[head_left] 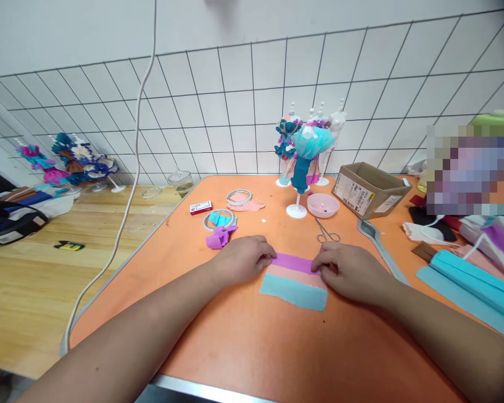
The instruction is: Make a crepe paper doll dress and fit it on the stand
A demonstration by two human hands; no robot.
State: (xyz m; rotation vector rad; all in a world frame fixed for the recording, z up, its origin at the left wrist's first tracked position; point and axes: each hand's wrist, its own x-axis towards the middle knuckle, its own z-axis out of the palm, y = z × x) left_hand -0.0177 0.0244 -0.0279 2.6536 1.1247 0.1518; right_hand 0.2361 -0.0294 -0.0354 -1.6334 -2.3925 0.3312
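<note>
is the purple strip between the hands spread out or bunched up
Spread out: the purple strip lies flat, the left hand at one end, the right hand at the other.

I'm facing a white tile wall [218, 106], dark grout lines, plain pale wall [256, 22] above it. In front of me: orange table [235, 347], metal trim [193, 389] on the near edge. Wood table [29, 302] to my left, light grain. White cord [138, 117] hangs down left. Light's bright, faint sheen on the orange.
</note>
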